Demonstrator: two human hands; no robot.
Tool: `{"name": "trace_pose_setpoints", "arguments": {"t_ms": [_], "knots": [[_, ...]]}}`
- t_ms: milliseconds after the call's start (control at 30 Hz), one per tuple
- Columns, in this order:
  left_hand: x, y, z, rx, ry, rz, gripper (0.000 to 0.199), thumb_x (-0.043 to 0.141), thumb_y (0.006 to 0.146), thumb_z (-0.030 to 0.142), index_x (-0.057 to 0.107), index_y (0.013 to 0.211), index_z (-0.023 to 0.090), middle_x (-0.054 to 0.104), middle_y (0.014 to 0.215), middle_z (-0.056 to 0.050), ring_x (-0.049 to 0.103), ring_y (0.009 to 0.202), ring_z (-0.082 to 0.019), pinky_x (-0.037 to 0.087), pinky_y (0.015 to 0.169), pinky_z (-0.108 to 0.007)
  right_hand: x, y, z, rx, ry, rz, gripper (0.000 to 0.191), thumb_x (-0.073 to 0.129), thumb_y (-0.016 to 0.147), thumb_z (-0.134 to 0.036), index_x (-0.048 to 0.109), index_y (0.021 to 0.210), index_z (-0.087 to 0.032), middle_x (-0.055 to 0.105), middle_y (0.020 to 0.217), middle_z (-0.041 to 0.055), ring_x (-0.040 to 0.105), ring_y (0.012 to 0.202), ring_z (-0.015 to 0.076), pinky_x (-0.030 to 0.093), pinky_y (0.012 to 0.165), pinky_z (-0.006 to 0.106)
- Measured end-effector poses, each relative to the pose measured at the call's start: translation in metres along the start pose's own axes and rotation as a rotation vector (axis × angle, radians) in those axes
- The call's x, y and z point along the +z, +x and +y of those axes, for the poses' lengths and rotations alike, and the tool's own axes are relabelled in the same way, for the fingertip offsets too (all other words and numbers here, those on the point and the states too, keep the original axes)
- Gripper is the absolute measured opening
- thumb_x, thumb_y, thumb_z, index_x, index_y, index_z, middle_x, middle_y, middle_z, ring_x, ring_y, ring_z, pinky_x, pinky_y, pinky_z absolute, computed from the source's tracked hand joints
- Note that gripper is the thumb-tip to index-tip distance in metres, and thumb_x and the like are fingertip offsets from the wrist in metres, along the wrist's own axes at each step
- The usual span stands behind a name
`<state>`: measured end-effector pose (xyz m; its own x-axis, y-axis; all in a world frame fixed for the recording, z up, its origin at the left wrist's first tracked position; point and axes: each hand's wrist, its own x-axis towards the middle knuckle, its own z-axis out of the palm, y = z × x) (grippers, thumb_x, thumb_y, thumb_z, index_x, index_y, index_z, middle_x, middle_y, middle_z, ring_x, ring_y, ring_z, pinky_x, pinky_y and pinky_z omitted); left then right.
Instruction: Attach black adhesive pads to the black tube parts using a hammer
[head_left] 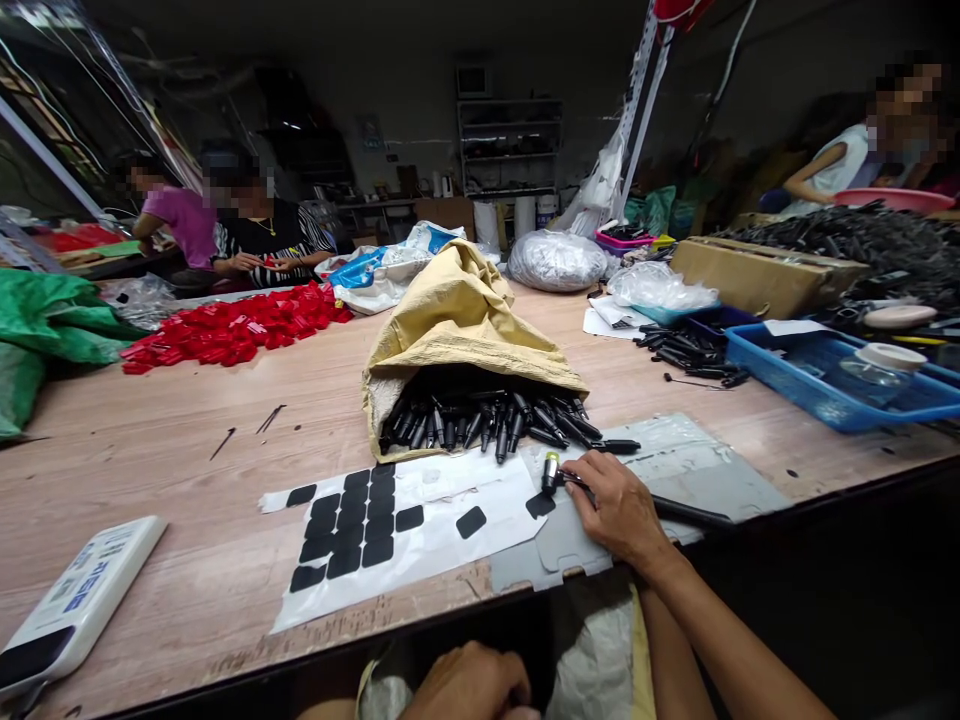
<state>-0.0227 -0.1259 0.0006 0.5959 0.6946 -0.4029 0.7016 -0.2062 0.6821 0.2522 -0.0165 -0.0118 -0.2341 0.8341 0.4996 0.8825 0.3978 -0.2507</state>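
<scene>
One hand, the right hand, was closed around a hammer-like tool over the grey board; the left hand was below the table edge, its grip impossible to tell. Black pieces lay in the yellow sack's mouth.

A small hand-assembly workshop, by the look of it. Loose parts cover a wood-patterned desk in bulk: a heap of red plastic pieces, black pen-like parts at the mouth of a yellow sack, a sheet of black stickers. People in a pink top and a striped top sit beyond; metal shelves stand behind.
</scene>
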Motion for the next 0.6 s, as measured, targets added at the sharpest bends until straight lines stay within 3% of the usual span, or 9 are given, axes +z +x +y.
{"name": "trace_pose_setpoints", "arguments": {"t_ms": [33,100,167,267,333,433,600], "knots": [[-0.014,0.004,0.014,0.081,-0.043,-0.014,0.024,0.058,0.092,0.046,0.075,0.095,0.028,0.075,0.085,-0.001,0.066,0.075,-0.018,0.044,0.064,-0.025,0.000,0.000,0.000,0.005,-0.002,-0.001,0.020,0.054,0.093,-0.021,0.066,0.109,-0.023,0.063,0.097,0.0055,0.056,0.093,0.0219,0.043,0.085,0.034],[-0.048,0.022,0.035,0.172,-0.074,0.094,0.031,0.050,0.098,0.045,0.074,0.099,0.025,0.074,0.084,0.000,0.064,0.074,-0.015,0.042,0.063,-0.023,0.000,0.000,-0.001,0.012,-0.004,-0.002,0.020,0.054,0.093,-0.021,0.066,0.109,-0.022,0.063,0.098,0.0055,0.055,0.093,0.0221,0.043,0.085,0.034],[-0.086,0.050,0.045,0.164,-0.004,0.381,0.031,0.050,0.099,0.043,0.073,0.102,0.023,0.074,0.091,-0.002,0.063,0.078,-0.016,0.045,0.069,-0.025,0.000,0.000,-0.001,0.013,-0.003,-0.002,0.020,0.054,0.093,-0.021,0.066,0.109,-0.022,0.063,0.097,0.0055,0.055,0.093,0.0222,0.042,0.085,0.035],[-0.142,0.103,0.039,0.090,0.167,0.773,0.026,0.049,0.099,0.033,0.072,0.105,0.022,0.071,0.100,-0.006,0.064,0.090,-0.020,0.048,0.081,-0.030,0.000,0.000,0.000,0.007,0.011,-0.004,0.020,0.053,0.094,-0.021,0.066,0.110,-0.022,0.063,0.097,0.0053,0.055,0.092,0.0218,0.043,0.084,0.034],[-0.171,0.135,0.030,0.031,0.308,0.920,0.023,0.052,0.097,0.026,0.071,0.109,0.022,0.068,0.106,-0.008,0.062,0.100,-0.023,0.049,0.089,-0.034,-0.001,0.000,0.001,0.004,0.024,-0.009,0.021,0.053,0.094,-0.021,0.067,0.109,-0.023,0.063,0.096,0.0052,0.055,0.092,0.0216,0.043,0.084,0.034],[-0.198,0.165,0.019,-0.015,0.520,0.884,0.027,0.056,0.090,0.016,0.070,0.112,0.022,0.065,0.111,-0.009,0.058,0.110,-0.027,0.049,0.092,-0.036,-0.001,0.001,0.002,0.010,0.040,-0.018,0.021,0.053,0.094,-0.021,0.066,0.109,-0.023,0.062,0.096,0.0052,0.055,0.092,0.0216,0.043,0.084,0.033],[-0.210,0.179,0.017,-0.018,0.730,0.740,0.039,0.057,0.083,0.010,0.072,0.115,0.026,0.065,0.113,-0.010,0.059,0.109,-0.028,0.049,0.089,-0.037,0.000,0.002,0.003,0.024,0.058,-0.039,0.020,0.054,0.093,-0.020,0.065,0.110,-0.023,0.062,0.097,0.0049,0.054,0.093,0.0219,0.043,0.085,0.034]]}}
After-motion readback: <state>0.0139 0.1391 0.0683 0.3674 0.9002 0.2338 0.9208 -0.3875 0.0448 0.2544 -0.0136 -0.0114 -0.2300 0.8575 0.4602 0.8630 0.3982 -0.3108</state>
